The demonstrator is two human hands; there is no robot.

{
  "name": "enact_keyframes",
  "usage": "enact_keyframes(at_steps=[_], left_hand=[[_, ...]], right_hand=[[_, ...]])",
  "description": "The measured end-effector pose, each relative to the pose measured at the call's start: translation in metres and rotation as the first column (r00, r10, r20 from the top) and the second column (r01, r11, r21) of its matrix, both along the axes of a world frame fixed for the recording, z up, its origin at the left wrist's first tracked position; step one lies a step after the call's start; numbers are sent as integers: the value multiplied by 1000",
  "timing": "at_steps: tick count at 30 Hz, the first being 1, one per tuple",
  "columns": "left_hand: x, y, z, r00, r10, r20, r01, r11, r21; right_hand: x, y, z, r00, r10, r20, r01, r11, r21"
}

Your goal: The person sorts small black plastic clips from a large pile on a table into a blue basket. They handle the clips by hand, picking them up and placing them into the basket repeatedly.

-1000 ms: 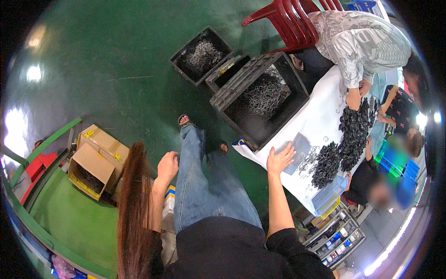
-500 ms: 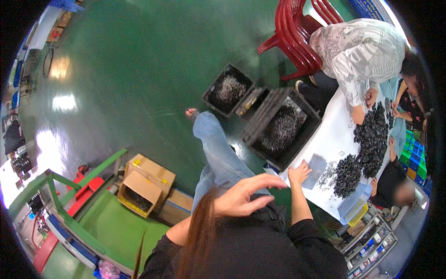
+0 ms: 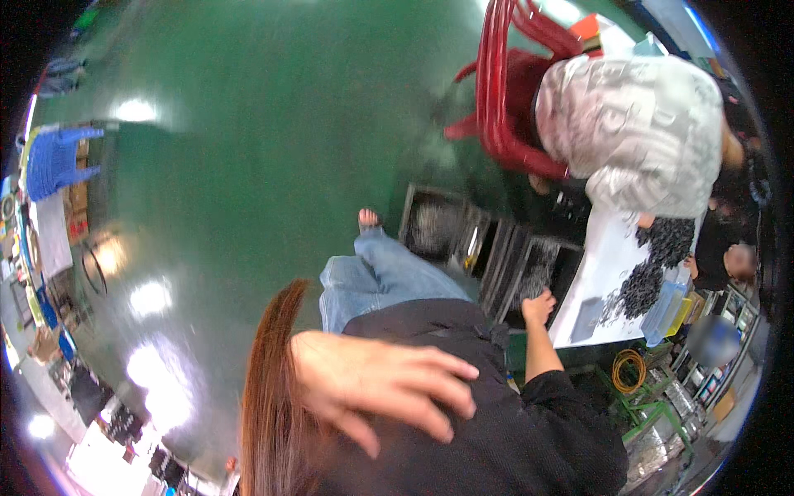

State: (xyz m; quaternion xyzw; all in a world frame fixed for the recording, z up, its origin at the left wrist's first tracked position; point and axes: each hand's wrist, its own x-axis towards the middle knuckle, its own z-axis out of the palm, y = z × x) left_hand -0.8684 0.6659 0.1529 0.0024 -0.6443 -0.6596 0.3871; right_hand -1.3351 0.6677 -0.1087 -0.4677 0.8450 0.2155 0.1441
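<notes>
From where I stand, the large black crate (image 3: 565, 270) beside the person is a rigid, straight-walled box with a dull, dark finish, its open mouth facing up. Its long axis leads away from the person's right hand (image 3: 539, 307), roughly in line with the neighbouring edge of the white-topped table (image 3: 608, 256). Inside lies a loose, tangled bed of thin grey pieces (image 3: 538, 263) with a metallic look, too blurred for me to tell which way any single one points. The right hand is at the crate's near end, fingers partly bent; whether they have hold of the rim or something within, I cannot tell. The left hand (image 3: 385, 387) is in front of the ribbed black top (image 3: 463, 450), palm down, its fingers spread and loosely curved around nothing I can see, pointing across toward the person's right. Long, straight brown hair (image 3: 277, 380) hangs by that wrist. Farther off, a smaller crate (image 3: 406, 212) with a squared rim holds more grey bits. On the table, small black pieces are heaped in a coarse, knobbly mound (image 3: 641, 289), near a smooth grey sheet (image 3: 585, 318) and a pale blue plastic basket (image 3: 662, 316).
</notes>
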Motion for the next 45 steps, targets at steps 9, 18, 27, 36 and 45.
enact_keyframes(at_steps=[9,18,27,36,45], left_hand=[[254,-182,153,957,-127,-259,-87,730,-677],[361,-615,154,94,-624,-775,134,780,-612],[143,-961,162,358,-874,-328,749,478,-459],[9,-1065,-80,-108,-81,991,993,43,112],[-156,-1057,-350,166,-440,883,904,425,42]], right_hand=[[228,-182,-14,771,90,630,125,949,-289],[356,-266,113,478,-694,539,232,691,684],[450,-534,96,430,-157,889,297,955,25],[388,-826,39,369,50,928,606,745,-281],[182,-856,-223,-341,169,925,774,-507,379]])
